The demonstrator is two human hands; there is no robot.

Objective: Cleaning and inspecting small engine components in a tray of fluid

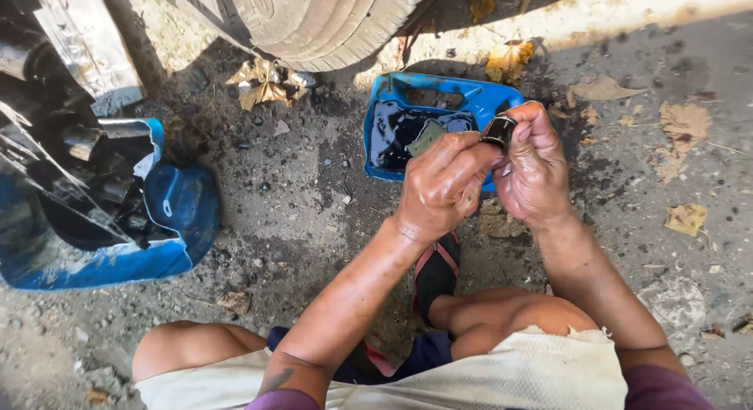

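The right hand (533,171) pinched a small dark round part (498,130) at its fingertips, just above the blue tray (478,96) of black oil. The left hand (443,182) touched the part from the side, fingers closed on it. Both hands were right at it, over the tray

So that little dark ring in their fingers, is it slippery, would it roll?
Probably slippery: the ring looks glossy, above a blue tray of black oil. Being round, it might roll. It seems stiff, keeping shape between the left hand and right hand.
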